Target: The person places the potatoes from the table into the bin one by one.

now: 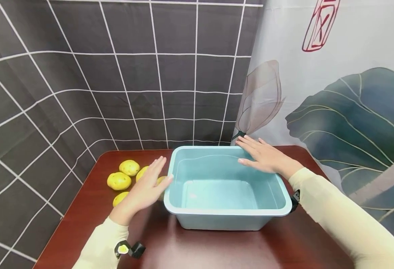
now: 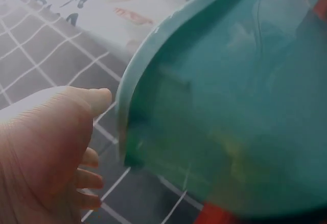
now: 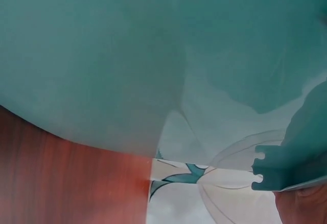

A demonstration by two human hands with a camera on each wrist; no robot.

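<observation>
Reaching diagonally away from the wearer with the left hand (image 1: 146,188), with fingers straight and close together and thumb spread to the side. Released in grip, with thumb tip just beside the left rim of the pale blue tub (image 1: 217,222). Confirmed in the left wrist view, with thumb aimed at the rim and fingertips showing past the palm.

Extending from the opposite side with the right hand (image 1: 262,155), with back of hand toward the head camera, across the tub's far right corner. Likewise released, with fingers straight and pointing up and leftward, and thumb parted from them. Cannot tell about contact with the rim at that corner; largely out of frame in the right wrist view.

Finding the tub between both hands, upright on the red-brown table (image 1: 170,250). Noting yellow potatoes (image 1: 119,181) left of the left hand, with some partly hidden behind it. Observing a black wrist device (image 1: 138,249) nearer the wearer than the left hand. Recording a dark gridded cloth (image 1: 177,74) beyond the left hand, and a pale printed curtain (image 1: 284,30) beyond the right hand.
</observation>
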